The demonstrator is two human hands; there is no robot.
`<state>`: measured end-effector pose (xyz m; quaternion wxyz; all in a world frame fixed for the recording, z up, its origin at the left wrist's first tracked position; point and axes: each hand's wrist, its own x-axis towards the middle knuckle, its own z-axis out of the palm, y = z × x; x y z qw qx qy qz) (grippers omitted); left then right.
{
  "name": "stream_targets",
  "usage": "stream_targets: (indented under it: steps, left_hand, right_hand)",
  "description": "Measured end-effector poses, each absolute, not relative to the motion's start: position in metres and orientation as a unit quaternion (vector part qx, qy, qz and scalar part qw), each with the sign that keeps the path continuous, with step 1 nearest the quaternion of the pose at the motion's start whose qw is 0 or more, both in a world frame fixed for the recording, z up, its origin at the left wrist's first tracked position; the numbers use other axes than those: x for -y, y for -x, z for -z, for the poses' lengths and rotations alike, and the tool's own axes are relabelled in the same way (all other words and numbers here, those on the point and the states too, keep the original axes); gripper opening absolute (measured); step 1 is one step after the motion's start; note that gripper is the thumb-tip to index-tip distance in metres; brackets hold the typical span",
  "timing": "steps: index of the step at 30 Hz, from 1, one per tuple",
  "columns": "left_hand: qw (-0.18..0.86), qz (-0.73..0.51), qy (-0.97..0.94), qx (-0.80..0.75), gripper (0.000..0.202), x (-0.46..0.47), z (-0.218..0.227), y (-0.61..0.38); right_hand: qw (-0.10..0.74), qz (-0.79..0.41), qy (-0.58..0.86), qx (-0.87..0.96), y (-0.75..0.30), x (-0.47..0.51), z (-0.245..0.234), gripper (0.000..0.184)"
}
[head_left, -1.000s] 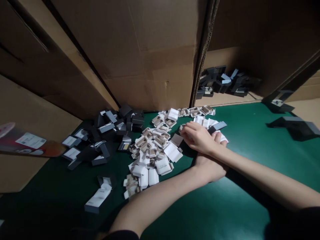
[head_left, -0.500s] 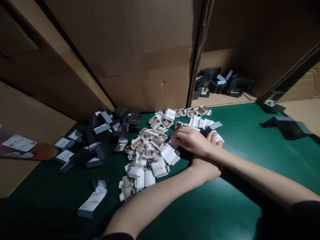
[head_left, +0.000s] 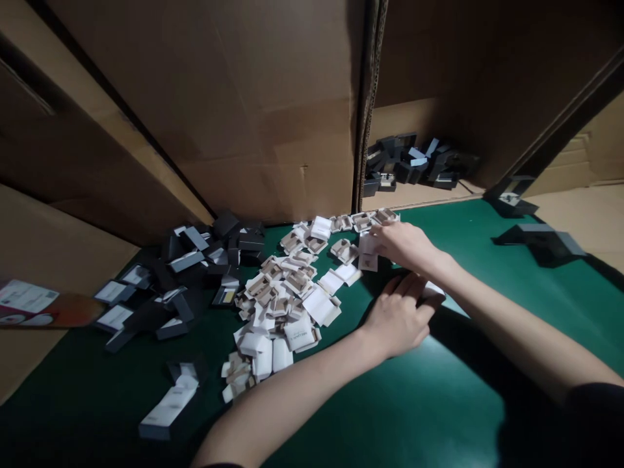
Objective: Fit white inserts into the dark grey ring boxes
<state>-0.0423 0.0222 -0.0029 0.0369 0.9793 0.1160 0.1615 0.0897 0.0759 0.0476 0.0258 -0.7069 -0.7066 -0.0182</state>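
Observation:
My right hand [head_left: 407,244] pinches a white folded card insert [head_left: 368,252] at the right side of the loose inserts. Just below it, my left hand [head_left: 398,315] is closed over a small black box, mostly hidden under its fingers. A white piece [head_left: 433,292] sticks out to the right of those fingers. Left of both hands lies a spread of white and grey-brown card inserts [head_left: 297,283], some folded into small trays. A flattened white insert [head_left: 322,305] lies close to my left hand.
Black boxes [head_left: 180,260] are heaped at the left, and one open box [head_left: 168,406] lies nearer. More black boxes [head_left: 419,159] sit inside a carton behind. An open black box [head_left: 539,244] stands at the right on the green table [head_left: 487,344]. Cardboard walls [head_left: 273,130] close the back.
My hands, crossed before, have come apart. The right hand has moved up and right with a white insert; the left fingers now cover the black box. The view has shifted slightly right.

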Motion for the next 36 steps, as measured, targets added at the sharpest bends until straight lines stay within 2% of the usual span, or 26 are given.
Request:
stream_targets:
  steps: [5,7,10,13,15,18,21,24,29,36]
  left_hand:
    - [0.047,-0.152,-0.980,-0.116,0.047,-0.024,0.000,0.042]
    - [0.055,-0.150,-0.981,-0.108,0.045,-0.025,-0.001,0.042]
    - [0.066,-0.154,-0.979,-0.114,0.045,-0.026,0.000,0.042]
    - [0.073,-0.163,-0.975,-0.132,0.037,-0.026,0.001,0.041]
    - [0.083,-0.172,-0.972,-0.140,0.032,-0.027,0.001,0.041]
    - [0.101,-0.194,-0.965,-0.142,0.033,-0.027,0.001,0.041]
    - [0.118,-0.215,-0.959,-0.139,0.035,-0.029,0.003,0.041]
    - [0.140,-0.233,-0.953,-0.134,0.034,-0.030,0.005,0.040]
    - [0.158,-0.252,-0.946,-0.126,0.031,-0.032,0.006,0.039]
    - [0.188,-0.289,-0.931,-0.120,0.026,-0.035,0.007,0.039]
  right_hand:
    - [0.176,-0.026,0.681,0.710,-0.094,-0.076,-0.062,0.020]
    - [0.251,-0.046,0.682,0.685,-0.100,-0.073,-0.070,0.017]
    - [0.387,-0.127,0.656,0.635,-0.110,-0.062,-0.075,0.024]
    - [0.539,-0.235,0.597,0.547,-0.120,-0.043,-0.063,0.029]
    - [0.645,-0.239,0.562,0.459,-0.125,-0.029,-0.045,0.026]
    - [0.721,-0.247,0.548,0.344,-0.133,-0.010,-0.016,0.020]
    - [0.749,-0.220,0.548,0.301,-0.141,0.006,0.001,0.017]
    - [0.739,-0.242,0.553,0.300,-0.146,0.017,0.007,0.022]
    - [0.712,-0.321,0.539,0.314,-0.146,0.022,0.004,0.034]
    - [0.728,-0.308,0.532,0.303,-0.150,0.022,-0.003,0.033]
